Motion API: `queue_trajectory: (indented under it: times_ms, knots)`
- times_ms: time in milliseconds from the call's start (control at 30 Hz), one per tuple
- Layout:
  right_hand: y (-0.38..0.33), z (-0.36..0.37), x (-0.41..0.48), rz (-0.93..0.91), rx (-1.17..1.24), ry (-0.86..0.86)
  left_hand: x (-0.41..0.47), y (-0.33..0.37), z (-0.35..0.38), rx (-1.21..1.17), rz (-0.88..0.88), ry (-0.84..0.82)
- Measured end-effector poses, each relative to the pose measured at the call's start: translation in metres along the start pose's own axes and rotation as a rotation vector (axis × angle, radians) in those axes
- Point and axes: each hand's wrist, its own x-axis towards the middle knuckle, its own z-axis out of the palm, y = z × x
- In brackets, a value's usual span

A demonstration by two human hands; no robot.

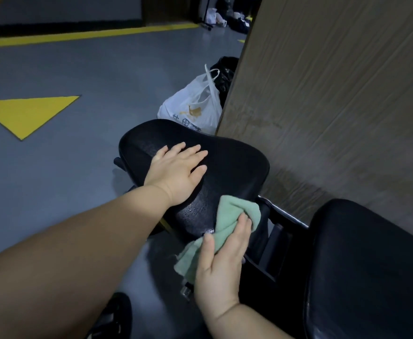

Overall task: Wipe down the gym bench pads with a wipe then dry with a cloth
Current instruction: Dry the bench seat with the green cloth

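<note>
A black seat pad [235,162] of the gym bench sits in the middle of the view. My left hand [176,171] lies flat on its top, fingers straight. My right hand [222,260] grips a bunched green cloth [232,216] against the pad's near end. Small wet spots glisten on the pad beside the cloth. A second, longer black pad [367,265] fills the lower right. The bench's black metal frame [283,223] shows between the two pads.
A tall brown wood-grain panel [335,94] stands close on the right. A white plastic bag [195,106] and a black bag [225,69] lie on the grey floor behind the seat pad. Yellow floor markings [27,113] lie to the left. More bags sit far back.
</note>
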Motion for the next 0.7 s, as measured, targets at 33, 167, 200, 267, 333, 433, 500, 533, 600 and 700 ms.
queue_trajectory:
  times_ms: [33,167,200,267,333,433,500,533,600,700]
  knots:
    - [0.003,-0.001,-0.004,-0.070,-0.051,-0.036,0.000,-0.001,0.000,-0.015,0.002,-0.001]
    - [0.010,-0.008,-0.003,-0.392,-0.302,-0.147,0.001,-0.005,-0.002,-0.118,0.008,0.007]
    - [0.010,-0.009,-0.003,-0.421,-0.350,-0.152,0.001,-0.006,-0.003,-0.203,0.007,0.015]
    - [0.006,-0.009,0.000,-0.439,-0.420,-0.180,-0.002,-0.011,-0.008,-0.550,-0.024,0.048]
    - [-0.003,-0.008,0.003,-0.468,-0.509,-0.241,-0.009,-0.016,-0.018,-0.976,-0.099,0.093]
    - [-0.033,-0.004,0.007,-0.445,-0.596,-0.413,-0.020,-0.025,-0.034,-1.158,-0.200,0.207]
    - [-0.063,-0.001,0.014,-0.344,-0.377,-0.546,-0.029,-0.025,-0.041,-1.136,-0.268,0.288]
    - [-0.073,0.001,0.023,-0.236,-0.252,-0.629,-0.034,-0.023,-0.041,-1.108,-0.309,0.347]
    - [-0.087,0.003,0.043,-0.044,-0.047,-0.662,-0.047,-0.018,-0.034,-1.035,-0.365,0.501]
    - [-0.090,0.003,0.080,0.212,0.204,-0.588,-0.077,0.002,-0.009,-0.821,-0.245,0.611]
